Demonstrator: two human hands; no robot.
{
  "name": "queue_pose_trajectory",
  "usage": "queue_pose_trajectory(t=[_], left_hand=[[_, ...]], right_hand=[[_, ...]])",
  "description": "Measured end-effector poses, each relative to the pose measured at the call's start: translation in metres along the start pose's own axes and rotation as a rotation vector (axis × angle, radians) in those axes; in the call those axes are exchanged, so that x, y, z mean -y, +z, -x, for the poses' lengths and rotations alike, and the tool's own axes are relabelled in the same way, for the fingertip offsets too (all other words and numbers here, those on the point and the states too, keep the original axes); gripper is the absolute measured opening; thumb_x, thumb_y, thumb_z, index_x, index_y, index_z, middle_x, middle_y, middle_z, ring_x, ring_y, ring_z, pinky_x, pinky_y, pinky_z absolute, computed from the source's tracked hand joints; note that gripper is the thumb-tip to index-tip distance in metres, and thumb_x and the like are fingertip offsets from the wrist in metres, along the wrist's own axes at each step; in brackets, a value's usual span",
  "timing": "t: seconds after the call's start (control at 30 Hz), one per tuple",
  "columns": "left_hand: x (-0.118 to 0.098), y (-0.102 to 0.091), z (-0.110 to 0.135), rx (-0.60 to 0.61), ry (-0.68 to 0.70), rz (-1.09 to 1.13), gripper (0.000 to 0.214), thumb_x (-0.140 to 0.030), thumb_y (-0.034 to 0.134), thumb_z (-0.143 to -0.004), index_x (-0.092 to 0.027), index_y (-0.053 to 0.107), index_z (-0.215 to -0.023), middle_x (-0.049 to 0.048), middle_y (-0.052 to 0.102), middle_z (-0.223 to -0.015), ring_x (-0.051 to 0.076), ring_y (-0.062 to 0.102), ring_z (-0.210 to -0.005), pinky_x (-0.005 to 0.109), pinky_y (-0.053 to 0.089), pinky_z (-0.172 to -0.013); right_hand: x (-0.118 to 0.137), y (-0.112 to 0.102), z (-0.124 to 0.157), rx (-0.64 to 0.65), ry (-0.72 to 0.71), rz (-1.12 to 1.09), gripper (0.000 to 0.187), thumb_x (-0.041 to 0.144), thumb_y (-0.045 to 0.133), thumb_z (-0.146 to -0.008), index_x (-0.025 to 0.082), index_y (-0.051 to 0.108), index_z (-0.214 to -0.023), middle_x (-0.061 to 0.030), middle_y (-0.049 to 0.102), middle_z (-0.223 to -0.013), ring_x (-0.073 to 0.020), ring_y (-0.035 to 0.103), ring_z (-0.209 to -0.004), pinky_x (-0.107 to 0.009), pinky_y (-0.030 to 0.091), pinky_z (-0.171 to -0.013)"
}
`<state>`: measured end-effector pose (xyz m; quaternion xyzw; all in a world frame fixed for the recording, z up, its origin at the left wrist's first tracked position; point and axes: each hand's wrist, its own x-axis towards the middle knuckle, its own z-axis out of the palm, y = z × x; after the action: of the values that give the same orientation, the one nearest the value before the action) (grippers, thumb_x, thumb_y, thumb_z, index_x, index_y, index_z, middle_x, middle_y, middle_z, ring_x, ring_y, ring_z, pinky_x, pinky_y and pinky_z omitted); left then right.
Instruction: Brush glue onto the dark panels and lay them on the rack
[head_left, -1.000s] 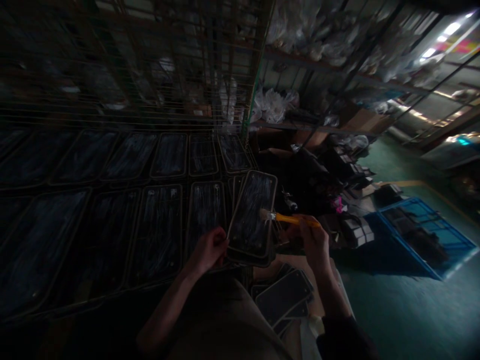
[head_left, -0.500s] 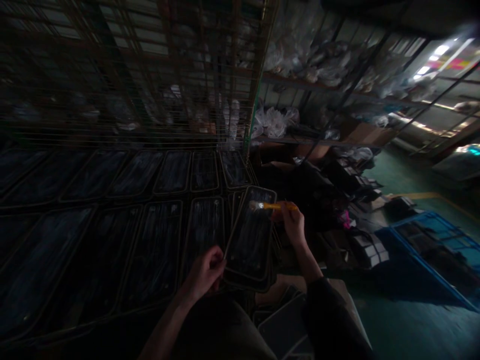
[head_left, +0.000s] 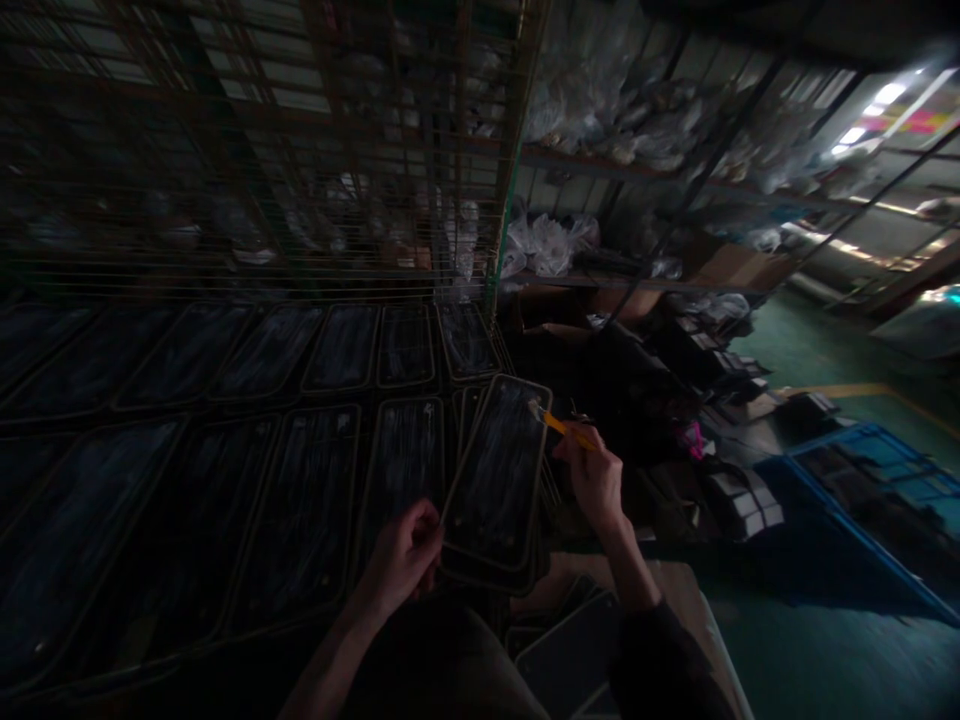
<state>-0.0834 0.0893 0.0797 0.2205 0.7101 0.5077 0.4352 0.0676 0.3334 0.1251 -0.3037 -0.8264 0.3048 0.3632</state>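
My right hand (head_left: 598, 485) is closed around the yellow handle of a paintbrush (head_left: 556, 424). Its bristle end is over the upper right part of a dark rectangular panel (head_left: 496, 480) with rounded corners and a pale rim. Whitish streaks run lengthwise down this panel, which lies tilted on top of other panels. At the panel's lower left edge, my left hand (head_left: 407, 550) is closed, thumb and fingers pinching the rim; the fingertips are partly hidden in the dark.
Similar streaked panels (head_left: 304, 510) lie in two rows to the left. Behind them rises a wire mesh rack (head_left: 420, 200). Shelves with plastic bags (head_left: 551, 243) stand at the back right. A blue crate (head_left: 825, 540) is on the green floor, and a cardboard sheet (head_left: 679, 585) lies low right.
The brush has moved slightly right towards the panel's upper right edge, its handle now slanting down to the right. More whitish streaks show on the panel. My left hand stays at its edge.
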Motion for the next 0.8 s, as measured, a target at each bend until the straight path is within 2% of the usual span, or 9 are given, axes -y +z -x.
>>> queue_pose_trajectory(t=[0.17,0.3,0.43,0.63,0.8], left_hand=[[-0.001,-0.001,0.000,0.001,0.005,-0.038,0.029,-0.049,0.056,-0.080,-0.022,0.046,-0.081,-0.0080,0.054,-0.052,0.008,0.047,-0.030,0.013,0.029,-0.026],[0.002,-0.002,0.000,0.013,0.018,-0.035,0.028,-0.047,0.056,-0.081,-0.022,0.045,-0.082,-0.0085,0.054,-0.053,0.008,0.047,-0.030,0.013,0.029,-0.027],[0.005,-0.001,0.000,0.010,0.039,-0.030,0.027,-0.047,0.056,-0.081,-0.022,0.046,-0.083,-0.0085,0.054,-0.053,0.008,0.048,-0.030,0.013,0.029,-0.026],[0.005,-0.002,0.000,-0.018,0.057,-0.042,0.026,-0.046,0.056,-0.080,-0.022,0.046,-0.080,-0.0083,0.054,-0.051,0.009,0.049,-0.030,0.014,0.030,-0.027],[0.000,-0.002,0.001,0.008,0.021,-0.074,0.022,-0.042,0.055,-0.081,-0.022,0.046,-0.079,-0.0084,0.055,-0.051,0.009,0.051,-0.033,0.014,0.034,-0.031]], right_hand=[[0.007,-0.007,-0.013,-0.127,0.030,-0.091,0.031,0.043,0.042,-0.101,0.018,0.056,-0.111,-0.0028,0.068,-0.076,-0.0186,0.070,-0.070,-0.027,0.057,-0.065],[-0.006,0.001,-0.023,-0.115,0.035,-0.113,0.036,0.048,0.041,-0.100,0.017,0.057,-0.111,-0.0027,0.067,-0.073,-0.0195,0.070,-0.068,-0.029,0.058,-0.064],[-0.005,0.000,0.001,-0.070,0.103,-0.105,0.034,0.048,0.043,-0.099,0.018,0.056,-0.110,-0.0018,0.067,-0.072,-0.0186,0.069,-0.065,-0.027,0.057,-0.061],[0.030,-0.020,0.050,0.009,0.213,-0.108,0.031,0.047,0.045,-0.098,0.020,0.059,-0.106,-0.0013,0.065,-0.068,-0.0185,0.067,-0.060,-0.025,0.055,-0.057],[0.051,-0.030,0.055,0.026,0.343,-0.312,0.030,0.050,0.052,-0.094,0.021,0.060,-0.094,0.0003,0.063,-0.061,-0.0184,0.065,-0.053,-0.023,0.052,-0.048]])
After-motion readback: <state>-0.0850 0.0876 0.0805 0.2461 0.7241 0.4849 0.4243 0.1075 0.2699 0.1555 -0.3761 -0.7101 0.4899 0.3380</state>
